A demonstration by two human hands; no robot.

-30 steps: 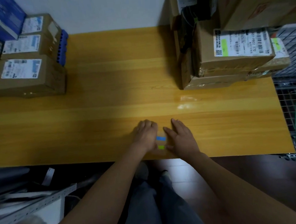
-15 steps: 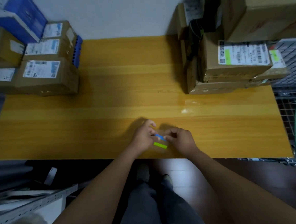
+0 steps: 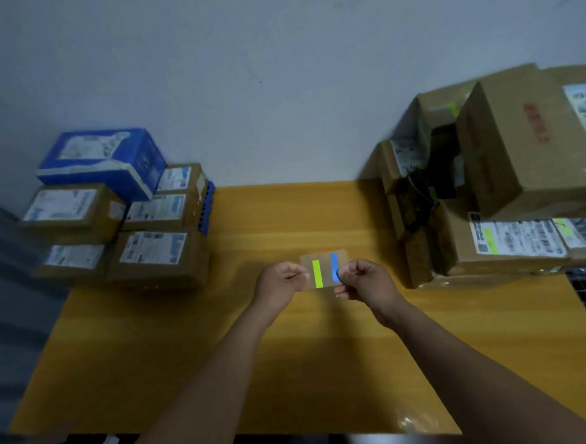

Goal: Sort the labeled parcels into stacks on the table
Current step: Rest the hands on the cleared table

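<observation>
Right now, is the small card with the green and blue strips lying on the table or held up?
Held up: both hands, left hand and right hand, pinch the card by its side edges.

Head view, downward over table (image 3: 461, 348)

I see both forearms reaching forward, converging. My left hand (image 3: 280, 279) is curled, fingers pinched at its inner side; my right hand (image 3: 364, 279) mirrors it, thumb pressed forward, knuckles up.

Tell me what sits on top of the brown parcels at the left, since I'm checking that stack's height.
A blue box lies on the brown parcels nearest the wall, tilted. White labels top the others. Anything behind it is hidden.
</observation>
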